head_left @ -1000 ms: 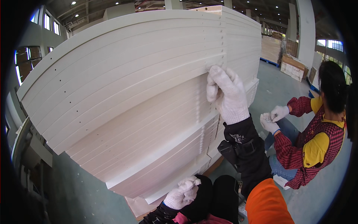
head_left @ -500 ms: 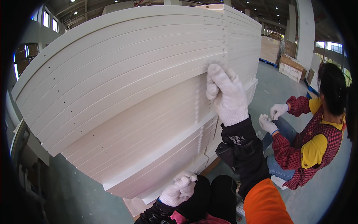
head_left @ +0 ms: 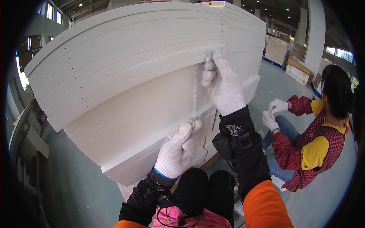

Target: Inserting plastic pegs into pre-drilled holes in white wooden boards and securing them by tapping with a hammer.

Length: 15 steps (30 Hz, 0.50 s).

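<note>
A tall stack of white panels (head_left: 133,45) fills the middle of the view, its long edges layered one above another. Small dark holes run along its left part, and a row of small round marks lies near its corner. My right hand (head_left: 225,83), in a white knit glove, is at the stack below that row, fingers curled and fingertips against a panel edge. Lower down, my left hand (head_left: 178,148), gloved alike, is in front of the stack's lower ledge with thumb and fingers pinched together. Whatever either hand holds is too small or hidden to name.
On the right a co-worker (head_left: 315,133) in a checked vest and yellow top sits with both white-gloved hands together. Behind are a pillar (head_left: 315,38), wrapped stacks (head_left: 276,49) on a blue pallet and a cardboard-topped box (head_left: 297,71). Boards (head_left: 36,133) lean at left.
My left hand has risen from near my lap to the stack's lower ledge. My right hand has shifted slightly up and left, staying at the panels. The view has tilted a little.
</note>
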Each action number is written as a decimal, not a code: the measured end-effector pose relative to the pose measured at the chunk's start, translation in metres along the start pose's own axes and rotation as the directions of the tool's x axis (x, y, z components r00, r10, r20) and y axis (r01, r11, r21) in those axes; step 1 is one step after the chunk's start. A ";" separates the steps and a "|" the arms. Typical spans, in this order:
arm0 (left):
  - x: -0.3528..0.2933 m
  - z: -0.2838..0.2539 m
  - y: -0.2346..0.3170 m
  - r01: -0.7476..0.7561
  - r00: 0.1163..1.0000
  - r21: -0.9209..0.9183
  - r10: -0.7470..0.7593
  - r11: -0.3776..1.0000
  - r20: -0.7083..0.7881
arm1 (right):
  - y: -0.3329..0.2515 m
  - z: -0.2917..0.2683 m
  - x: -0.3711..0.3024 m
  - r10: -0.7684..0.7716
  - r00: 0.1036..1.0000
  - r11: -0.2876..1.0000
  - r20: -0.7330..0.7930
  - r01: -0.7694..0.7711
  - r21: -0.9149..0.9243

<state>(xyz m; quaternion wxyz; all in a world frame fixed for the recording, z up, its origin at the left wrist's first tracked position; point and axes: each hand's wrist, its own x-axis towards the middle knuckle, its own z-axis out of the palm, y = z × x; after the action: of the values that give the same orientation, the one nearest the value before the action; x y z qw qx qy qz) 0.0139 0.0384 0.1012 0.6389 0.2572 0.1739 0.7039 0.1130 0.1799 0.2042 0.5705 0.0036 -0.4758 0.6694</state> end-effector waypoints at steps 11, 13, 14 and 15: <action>0.020 0.039 -0.004 -0.024 0.996 -0.025 0.026 0.999 0.085 | -0.031 -0.010 -0.083 -0.005 0.992 0.652 0.126 0.099 -0.752; 0.023 0.041 -0.012 -0.016 0.996 0.016 0.015 1.000 0.089 | -0.046 -0.014 -0.090 0.010 0.969 0.459 0.246 0.214 -0.862; 0.024 0.033 -0.013 -0.014 0.998 0.024 0.013 1.000 0.065 | -0.043 -0.018 -0.090 0.054 0.973 0.451 0.225 0.177 -0.875; 0.020 0.033 -0.011 -0.023 0.999 0.055 0.022 0.998 0.027 | -0.042 -0.018 -0.090 0.029 0.960 0.413 0.280 0.244 -0.877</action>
<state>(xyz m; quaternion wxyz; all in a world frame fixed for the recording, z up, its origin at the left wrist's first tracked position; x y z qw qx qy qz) 0.0413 0.0564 0.1239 0.6257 0.2862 0.1820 0.7024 0.1864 0.1186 0.1714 0.4590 -0.1882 -0.8274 0.2631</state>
